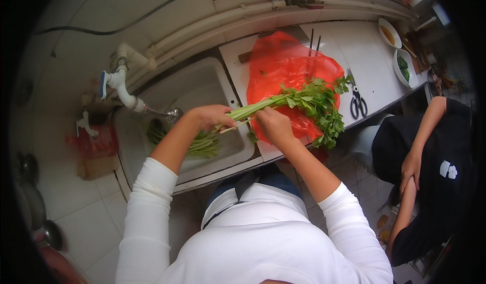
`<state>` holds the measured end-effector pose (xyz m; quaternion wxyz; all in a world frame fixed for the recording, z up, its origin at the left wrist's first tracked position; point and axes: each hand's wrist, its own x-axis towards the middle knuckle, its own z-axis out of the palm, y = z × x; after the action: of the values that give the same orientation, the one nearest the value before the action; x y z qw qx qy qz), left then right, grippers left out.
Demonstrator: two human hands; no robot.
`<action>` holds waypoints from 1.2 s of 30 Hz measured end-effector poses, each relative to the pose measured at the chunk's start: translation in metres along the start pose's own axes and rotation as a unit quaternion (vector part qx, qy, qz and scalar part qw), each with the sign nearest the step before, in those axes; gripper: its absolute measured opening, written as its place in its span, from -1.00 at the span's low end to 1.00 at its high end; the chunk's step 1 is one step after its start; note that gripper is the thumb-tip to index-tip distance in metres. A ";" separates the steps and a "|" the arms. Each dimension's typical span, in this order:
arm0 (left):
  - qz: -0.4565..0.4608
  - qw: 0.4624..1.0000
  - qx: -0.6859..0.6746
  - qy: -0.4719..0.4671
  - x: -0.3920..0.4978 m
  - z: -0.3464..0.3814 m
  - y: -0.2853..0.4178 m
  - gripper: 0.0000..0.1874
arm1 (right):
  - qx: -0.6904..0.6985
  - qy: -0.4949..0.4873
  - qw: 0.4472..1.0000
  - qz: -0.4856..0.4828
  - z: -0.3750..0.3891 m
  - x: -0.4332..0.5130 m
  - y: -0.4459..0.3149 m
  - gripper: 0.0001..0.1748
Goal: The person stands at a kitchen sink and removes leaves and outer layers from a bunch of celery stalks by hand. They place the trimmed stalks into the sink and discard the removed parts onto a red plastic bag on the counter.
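Note:
My left hand (215,117) grips the cut stem ends of a bunch of leafy celery (262,107) at the sink's right rim. Close by, my right hand (274,123) pinches a thin stalk on the near side of the bunch. The celery's leaves (322,107) spread to the right across a crumpled red plastic bag (281,71) on the white tiled counter (334,44). Below my left forearm, more green stalks (203,145) lie in the white sink (231,147); part of them is hidden by the arm.
Black-handled scissors (358,103) lie right of the leaves. A faucet (123,81) with a flexible spout (159,112) reaches over the sink. Two white bowls (381,24) (414,79) hold food at the far right. Another person in black (429,147) stands close on my right, arms crossed.

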<state>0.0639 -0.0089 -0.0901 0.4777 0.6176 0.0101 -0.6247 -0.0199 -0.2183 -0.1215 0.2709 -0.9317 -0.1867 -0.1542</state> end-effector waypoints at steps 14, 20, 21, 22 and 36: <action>0.022 0.991 -0.112 -0.072 -0.015 -0.025 -0.003 -0.74 | 0.298 0.253 0.879 0.273 -0.188 0.023 0.009 -0.83; 0.023 0.993 -0.100 -0.062 -0.017 -0.026 -0.004 -0.73 | 0.322 0.330 0.851 0.250 -0.267 0.000 -0.020 -0.78; 0.023 0.995 -0.083 -0.041 -0.017 -0.025 -0.004 -0.73 | 0.320 0.322 0.853 0.256 -0.273 -0.011 -0.025 -0.78; 0.023 0.997 -0.065 -0.020 -0.016 -0.024 -0.004 -0.72 | 0.319 0.317 0.851 0.270 -0.277 -0.024 -0.028 -0.78; 0.028 0.998 0.000 0.058 -0.009 -0.013 -0.006 -0.62 | 0.359 0.370 0.625 0.586 -0.081 -0.246 0.068 -0.80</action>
<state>0.0679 0.0078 -0.0899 0.4936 0.6533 0.0202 -0.5737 -0.2223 -0.3826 -0.1820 0.6631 -0.5375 0.4743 -0.2156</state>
